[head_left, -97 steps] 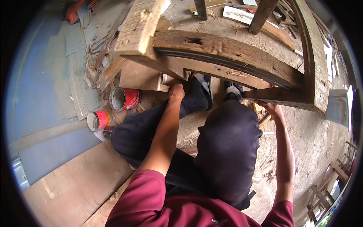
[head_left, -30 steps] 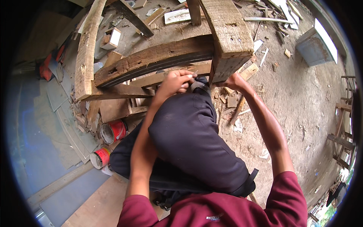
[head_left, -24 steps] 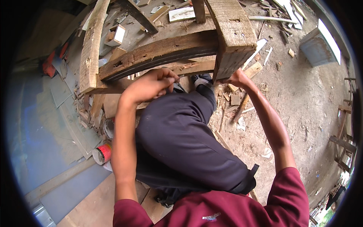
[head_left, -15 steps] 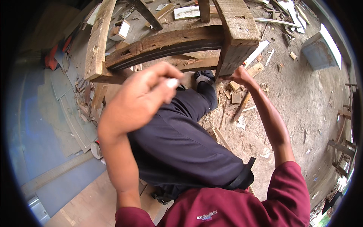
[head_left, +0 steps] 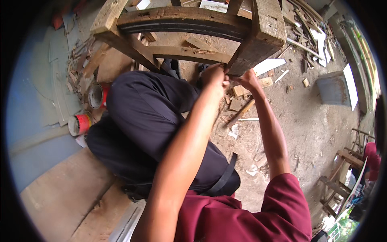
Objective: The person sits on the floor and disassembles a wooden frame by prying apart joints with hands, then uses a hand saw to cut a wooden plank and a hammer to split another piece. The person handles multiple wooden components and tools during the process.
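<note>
A rough wooden frame point(head_left: 189, 16), like a stool or table frame of thick posts and rails, stands in front of me. My left hand point(head_left: 215, 76) is closed at the bottom of its right-hand post point(head_left: 258, 46). Its fingers are curled together, and whatever they may hold is too small to make out. Just to the right, my right hand point(head_left: 246, 80) grips the same post at its lower end, its fingertips partly hidden by the wood. The two hands are close together.
Wood offcuts point(head_left: 242, 90) and a stick point(head_left: 242, 113) lie on the dirt floor below my hands. Paint cans point(head_left: 80, 123) stand left of my bent legs. A grey bin-like box point(head_left: 334, 88) stands at the right. Scrap boards litter the far right; wooden trestles point(head_left: 334, 185) stand near the right rim.
My left hand has moved right and away from me, from above my lap to the post beside my right hand. The view has shifted; my right hand stays at the post.
</note>
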The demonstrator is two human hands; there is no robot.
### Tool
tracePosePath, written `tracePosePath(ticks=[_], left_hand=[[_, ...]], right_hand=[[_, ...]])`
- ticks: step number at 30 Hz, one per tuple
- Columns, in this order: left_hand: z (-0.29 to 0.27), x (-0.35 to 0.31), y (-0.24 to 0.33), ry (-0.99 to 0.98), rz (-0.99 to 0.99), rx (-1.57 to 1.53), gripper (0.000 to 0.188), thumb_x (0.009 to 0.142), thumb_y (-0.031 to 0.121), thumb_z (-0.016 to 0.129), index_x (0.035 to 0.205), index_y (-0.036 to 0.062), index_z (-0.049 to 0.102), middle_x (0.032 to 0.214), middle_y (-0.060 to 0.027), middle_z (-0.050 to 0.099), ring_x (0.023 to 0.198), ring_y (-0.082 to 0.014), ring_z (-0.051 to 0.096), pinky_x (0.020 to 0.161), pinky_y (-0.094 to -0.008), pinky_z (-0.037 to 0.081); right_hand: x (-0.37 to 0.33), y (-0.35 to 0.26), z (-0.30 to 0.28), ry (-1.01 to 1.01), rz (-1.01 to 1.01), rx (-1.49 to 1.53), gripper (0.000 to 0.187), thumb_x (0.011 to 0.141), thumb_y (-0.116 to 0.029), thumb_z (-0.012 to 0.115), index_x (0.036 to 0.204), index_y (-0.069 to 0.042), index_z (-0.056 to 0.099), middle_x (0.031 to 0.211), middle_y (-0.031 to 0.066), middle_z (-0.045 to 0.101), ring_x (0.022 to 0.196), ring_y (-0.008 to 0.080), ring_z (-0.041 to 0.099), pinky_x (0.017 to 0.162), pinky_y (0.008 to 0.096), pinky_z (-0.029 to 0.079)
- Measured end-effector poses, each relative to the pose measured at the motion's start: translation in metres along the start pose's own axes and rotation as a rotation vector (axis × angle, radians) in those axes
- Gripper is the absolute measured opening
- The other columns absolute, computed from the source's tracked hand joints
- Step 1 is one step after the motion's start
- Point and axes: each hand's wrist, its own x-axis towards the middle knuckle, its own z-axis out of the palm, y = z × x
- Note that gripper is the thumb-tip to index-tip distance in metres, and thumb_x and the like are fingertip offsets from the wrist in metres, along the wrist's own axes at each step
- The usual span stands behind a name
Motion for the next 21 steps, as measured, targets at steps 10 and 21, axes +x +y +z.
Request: tracePosePath(ticks=[10,21], left_hand=[[-0.035,0.081,-0.021,-0.063,-0.086,0.262,0.009,0.091,0.003,0.050,0.095,0.0008,0.059,0.076,-0.0095,0.058,0.055,-0.0098,0.045,0.039,-0.0208,0.032],[-0.028,0.082,-0.017,-0.218,-0.111,0.250,0.010,0.091,-0.001,0.046,0.093,0.0010,0.055,0.073,-0.0073,0.053,0.053,-0.0082,0.040,0.038,-0.0198,0.024]], right_hand=[[0.001,0.001,-0.001,-0.054,0.057,-0.023,0.061,0.065,-0.015,0.087,0.117,0.000,0.059,0.108,0.0113,0.067,0.100,0.0214,0.064,0.089,0.0341,0.050],[0.000,-0.011,-0.004,-0.074,0.090,-0.029,0.041,0.069,-0.016,0.085,0.103,-0.002,0.067,0.099,0.0091,0.070,0.090,0.0191,0.066,0.082,0.0332,0.052]])
